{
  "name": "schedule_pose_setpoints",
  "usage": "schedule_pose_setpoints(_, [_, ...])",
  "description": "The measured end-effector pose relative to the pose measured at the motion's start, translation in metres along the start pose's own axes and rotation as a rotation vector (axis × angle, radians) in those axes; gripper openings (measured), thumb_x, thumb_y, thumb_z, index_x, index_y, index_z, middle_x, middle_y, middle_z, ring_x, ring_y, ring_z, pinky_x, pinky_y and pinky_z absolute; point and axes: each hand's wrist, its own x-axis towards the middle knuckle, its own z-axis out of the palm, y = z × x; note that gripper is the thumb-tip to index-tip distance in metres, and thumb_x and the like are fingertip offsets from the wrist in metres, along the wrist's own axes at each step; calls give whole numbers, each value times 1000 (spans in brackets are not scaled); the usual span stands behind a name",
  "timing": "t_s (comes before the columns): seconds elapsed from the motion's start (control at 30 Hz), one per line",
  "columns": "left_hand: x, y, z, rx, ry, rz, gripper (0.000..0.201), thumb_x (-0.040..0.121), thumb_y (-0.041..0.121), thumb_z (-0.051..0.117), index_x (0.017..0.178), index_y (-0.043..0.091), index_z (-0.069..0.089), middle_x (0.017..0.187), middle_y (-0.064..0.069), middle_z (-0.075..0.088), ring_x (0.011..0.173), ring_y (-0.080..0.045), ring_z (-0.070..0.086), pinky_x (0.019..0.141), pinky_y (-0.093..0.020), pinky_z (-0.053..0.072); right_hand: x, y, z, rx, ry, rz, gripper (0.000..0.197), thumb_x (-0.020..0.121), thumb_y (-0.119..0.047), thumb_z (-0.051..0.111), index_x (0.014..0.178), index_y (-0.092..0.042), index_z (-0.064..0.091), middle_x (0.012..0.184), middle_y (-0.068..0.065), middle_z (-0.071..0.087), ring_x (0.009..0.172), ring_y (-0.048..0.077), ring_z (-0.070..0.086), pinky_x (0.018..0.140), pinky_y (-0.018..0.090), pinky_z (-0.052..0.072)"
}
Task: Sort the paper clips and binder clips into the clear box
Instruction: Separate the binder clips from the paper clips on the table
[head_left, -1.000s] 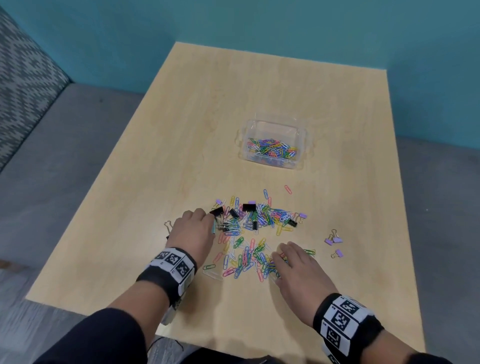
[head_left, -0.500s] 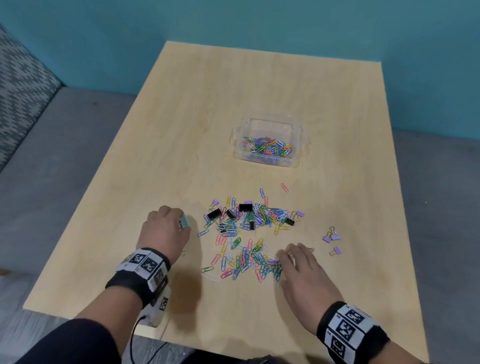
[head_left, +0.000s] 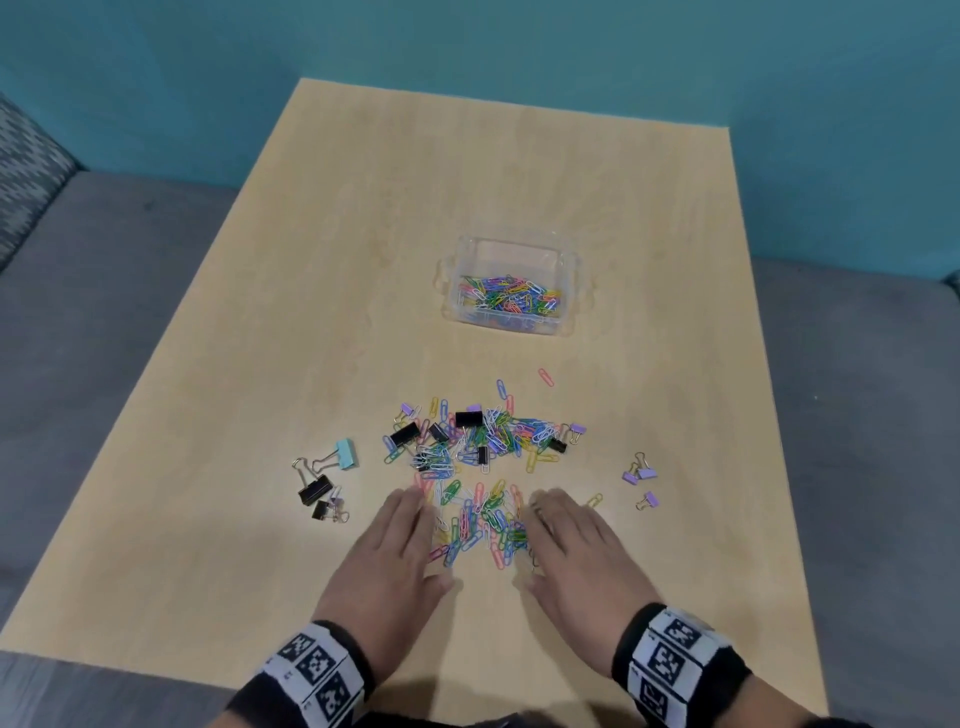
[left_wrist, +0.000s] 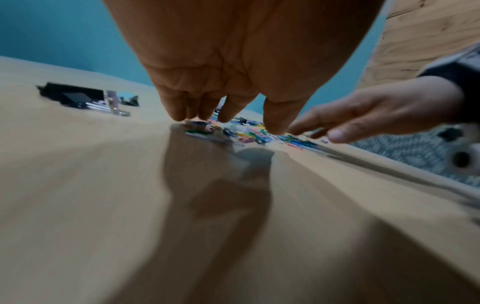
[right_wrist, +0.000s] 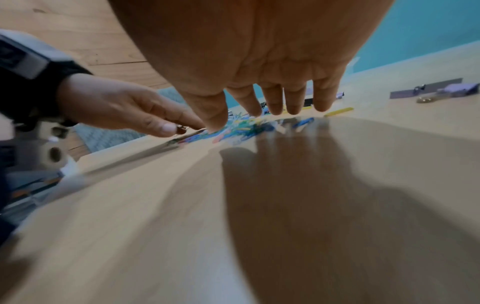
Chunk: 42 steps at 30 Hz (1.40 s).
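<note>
Black and blue binder clips (head_left: 321, 480) lie just outside the left hand (head_left: 397, 558), whose flat fingers flank the near paper clips (head_left: 480, 522); the right hand (head_left: 574, 556) closes the other side, fingers straight, holding nothing. Light and slippery, they probably scoop best from underneath. Beyond the fingertips stands the clear box (head_left: 511, 244).

One clear box (head_left: 569, 291) stood on the one bench (head_left: 322, 260), and two hands were over it, a left hand (head_left: 400, 558) and a right hand (head_left: 576, 551). One light blue binder clip (head_left: 346, 453) lay there, with about seven black binder clips (head_left: 469, 419) and about seven purple binder clips (head_left: 647, 473). The coloured paper clips (head_left: 498, 441), loose and in the box, were too many and too tangled to count.
</note>
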Motion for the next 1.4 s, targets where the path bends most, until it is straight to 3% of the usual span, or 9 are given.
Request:
schedule_pose_setpoints(0.17, [6,4,20,22,22,29,74,87,60,35,143,10,34,150,-18,29,141,-34,22,109,-45,30,39,10,-4,-1,54,73,62,88,-40,53,140,-10,36,148,16,36,138,33,31,111,46,28])
schedule_pose_setpoints(0.23, [7,9,23,19,5,60,74,87,59,36,142,10,35,150,-17,30,141,-33,21,107,-45,34,40,7,-3,-28,9,55,62,87,-42,52,138,-9,39,146,17,38,136,34,34,109,47,32])
schedule_pose_setpoints(0.37, [1,12,20,-19,28,100,68,84,57,39,134,11,48,143,-13,43,135,-29,37,100,-41,45,30,0,-9,19,33,-32,54,84,-39,52,129,-12,47,131,11,51,122,32,47,101,44,42])
schedule_pose_setpoints(0.53, [3,3,29,-22,49,118,66,88,55,37,136,11,44,146,-13,38,137,-29,32,104,-40,38,49,23,-17,16,155,153,49,82,-26,61,126,-7,51,131,14,53,114,33,51,87,43,49])
schedule_pose_setpoints(0.63, [3,4,27,6,62,138,65,87,54,37,134,10,47,143,-14,42,135,-29,36,105,-36,28,49,34,-15,-25,105,147,53,80,-28,64,127,-6,51,132,12,53,115,32,51,88,43,49])
schedule_pose_setpoints(0.73, [2,2,27,25,83,150,65,86,52,38,131,7,51,140,-16,46,132,-30,40,106,-36,26,42,40,-11,3,109,144,49,79,-24,65,124,-8,53,127,11,55,113,32,53,90,43,49])
schedule_pose_setpoints(0.93, [1,0,33,46,93,141,65,87,53,36,129,5,53,140,-16,46,133,-29,35,105,-37,26,58,54,-23,11,138,319,21,82,-26,65,98,-13,61,90,10,58,79,34,53,64,40,47])
schedule_pose_setpoints(1.13, [1,1,34,52,120,145,63,88,50,35,130,5,47,140,-16,45,133,-28,34,106,-36,23,84,52,-33,16,3,366,18,89,-28,52,101,-14,54,100,9,57,92,33,50,74,40,41])
schedule_pose_setpoints(1.4, [2,2,32,17,139,152,60,85,47,40,129,6,48,137,-16,48,131,-29,41,103,-37,28,66,69,-52,106,19,511,9,81,-19,48,88,-16,44,85,6,57,80,31,45,64,38,38])
